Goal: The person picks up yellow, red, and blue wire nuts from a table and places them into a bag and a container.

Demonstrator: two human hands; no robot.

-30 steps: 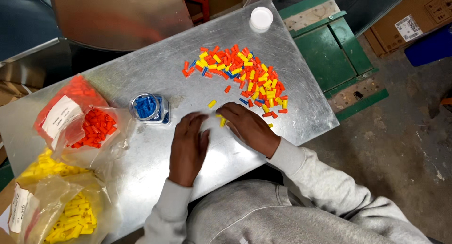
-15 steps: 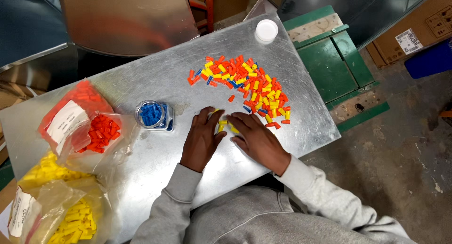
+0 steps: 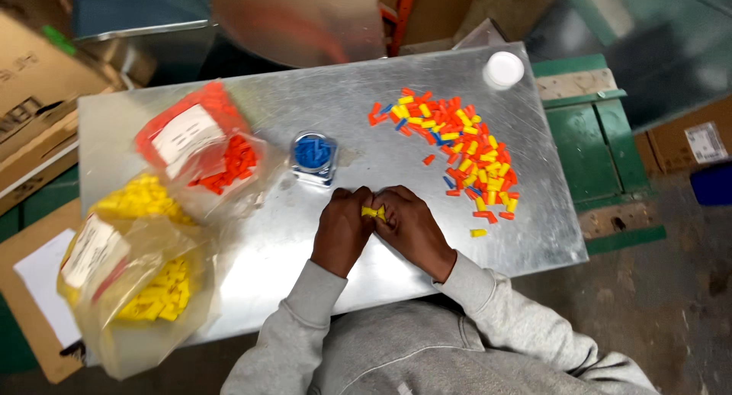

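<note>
Galvanised metal table [image 3: 396, 97] filling most of view, dull grey, scuffed. Beyond right edge: green frame [image 3: 595, 136]; cardboard boxes at far left and far right.

Near left: clear bag of yellow pieces [image 3: 145, 280] with white label, slumped over near-left table edge. Just beyond, touching it: clear bag of red-orange pieces [image 3: 206, 147], also labelled, mouth gaping toward centre.

Right of centre: loose pile of mixed pieces [image 3: 457, 147], red-orange and yellow with a few blue, running diagonally from far centre toward right. One stray yellow piece [image 3: 478, 232] lying alone near the pile's near end. White cap [image 3: 503, 69] at far right corner, well apart from hands.

Centre: small clear jar [image 3: 313, 155] holding blue pieces, upright, open top, just beyond the hands.

Left hand [image 3: 341, 231] and right hand [image 3: 412, 227] pressed together at fingertips, grey sleeves behind. Fingers curled in, nearly closed, pinching small yellow pieces [image 3: 373, 211] between both hands. Count of pieces held: cannot tell. Held just above or on table surface; contact unclear. Nothing between hands and jar; pile lying clear to right.
</note>
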